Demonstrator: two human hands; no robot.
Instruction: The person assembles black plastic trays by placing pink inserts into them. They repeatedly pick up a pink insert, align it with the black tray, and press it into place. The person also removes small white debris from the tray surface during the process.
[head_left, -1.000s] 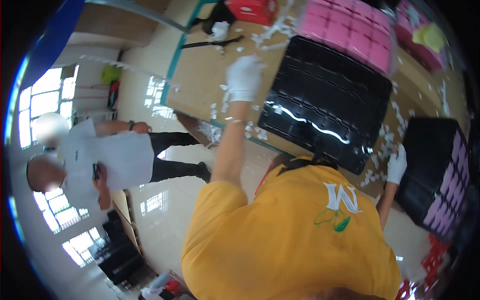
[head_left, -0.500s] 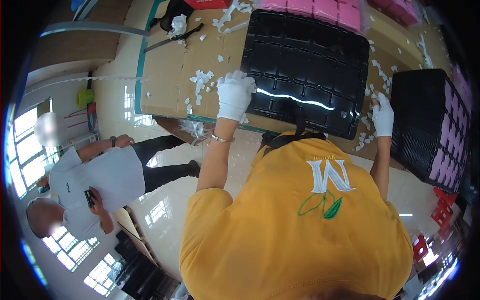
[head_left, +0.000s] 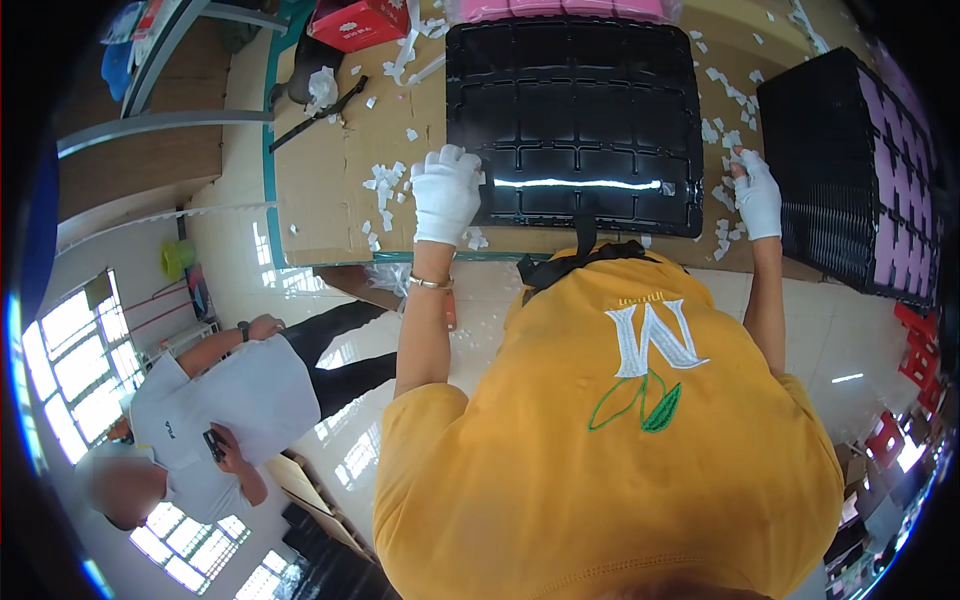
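A black plastic tray (head_left: 575, 130) with moulded compartments lies in front of me, with a bright strip of reflected light across its near part. At its near left edge rests my left hand (head_left: 447, 195) in a white glove, its fingers curled in; whatever they hold is hidden. Just beyond the tray's right side is my right hand (head_left: 759, 198), also gloved but with bare fingertips. Its thumb and finger are drawn together over the scraps; anything pinched there is too small to name. A small square label (head_left: 669, 188) shows on the tray near its right edge.
White paper scraps (head_left: 384, 185) litter the cardboard-covered table (head_left: 330, 215). Stacked black trays with pink contents (head_left: 868, 165) stand at right; pink packs (head_left: 565, 10) lie behind. A red box (head_left: 360, 22) and black strap (head_left: 335, 112) sit far left. Another person (head_left: 220, 390) holds a phone at left.
My view has turned, so the tray now appears straighter and further left. Both hands keep nearly the same places beside it, the right hand still apart from its edge.
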